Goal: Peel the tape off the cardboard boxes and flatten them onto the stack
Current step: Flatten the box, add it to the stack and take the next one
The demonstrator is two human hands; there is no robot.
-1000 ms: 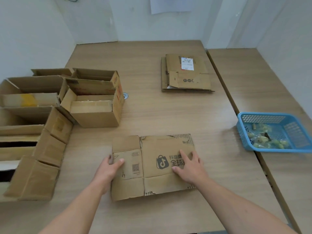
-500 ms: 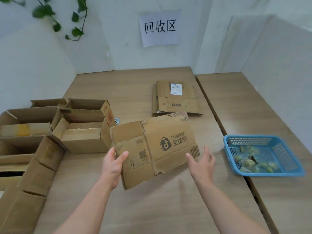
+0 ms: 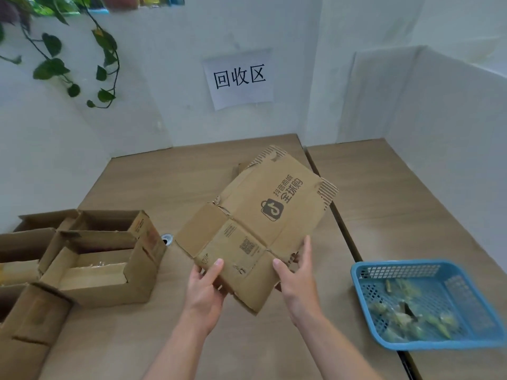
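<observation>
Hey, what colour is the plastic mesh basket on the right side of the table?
The plastic mesh basket is light blue, best seen in the head view.

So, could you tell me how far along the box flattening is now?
Done: the flattened box shows no tape; scraps, probably tape, lie in the blue basket. In hand: the left hand and right hand hold that box above the table. Left: stacking it, then flattening the open boxes at left.

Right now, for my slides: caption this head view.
Left hand and right hand hold a flattened box above the table, between open boxes and blue basket.
</observation>
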